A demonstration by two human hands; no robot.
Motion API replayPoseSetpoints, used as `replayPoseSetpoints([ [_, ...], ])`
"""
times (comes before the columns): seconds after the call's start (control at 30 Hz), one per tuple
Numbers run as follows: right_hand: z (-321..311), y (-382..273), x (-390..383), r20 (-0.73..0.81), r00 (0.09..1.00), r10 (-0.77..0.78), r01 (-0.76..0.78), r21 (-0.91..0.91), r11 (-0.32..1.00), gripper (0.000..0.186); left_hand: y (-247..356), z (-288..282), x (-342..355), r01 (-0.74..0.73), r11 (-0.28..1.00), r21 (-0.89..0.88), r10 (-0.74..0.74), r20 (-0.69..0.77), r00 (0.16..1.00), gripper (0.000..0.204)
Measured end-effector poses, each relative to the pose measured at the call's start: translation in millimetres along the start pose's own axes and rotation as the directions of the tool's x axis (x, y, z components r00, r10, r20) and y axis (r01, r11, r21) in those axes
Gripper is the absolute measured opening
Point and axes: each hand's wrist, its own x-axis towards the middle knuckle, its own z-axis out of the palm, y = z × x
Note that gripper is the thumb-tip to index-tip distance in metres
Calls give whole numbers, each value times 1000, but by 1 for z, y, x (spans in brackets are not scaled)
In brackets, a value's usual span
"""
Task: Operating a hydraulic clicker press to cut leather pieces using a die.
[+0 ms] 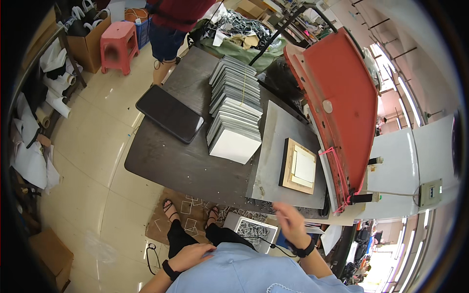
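My left hand (192,256) lies on my lap at the hem of my blue top, fingers flat, holding nothing I can see. In front of the table edge my right hand (291,225) is raised, slightly blurred, its fingers loosely bent and apart with nothing visible in them. Just beyond it a wooden-framed cutting die (299,183), with a pale rectangular sheet (304,165) on top, rests on a grey metal plate (270,138). Left of the plate stands a long stack of white and grey rectangular pieces (235,145), with a yellowish band around its far part.
A red press head (337,93) tilts up at the right. A black phone (169,113) lies on the dark table (161,161). Below the edge is a bin (251,228) of thin scrap frames. A person (168,39) stands at the far side near a red stool (118,47).
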Motion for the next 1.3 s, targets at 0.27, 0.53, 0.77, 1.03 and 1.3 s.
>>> replayPoseSetpoints([
  [0.27,23,-20,1,142,987,-70,71,-6,997,27,-9,-8,0,-37,998,-52,40,65,997,37],
  [0.53,-9,-18,-10,-102,993,51,-48,35,998,29,15,-23,27,56,998,-23,-52,158,986,33],
  [0.77,-53,38,-49,-599,799,39,-26,31,999,44,41,-16,41,-66,998,-18,66,32,997,25],
  [1.03,-176,164,-118,-928,162,335,-220,297,929,66,109,-36,66,47,995,-89,-55,-93,994,24],
  [1.3,-189,210,-118,-720,475,506,144,630,763,76,162,-9,106,-19,999,41,29,-257,966,25],
])
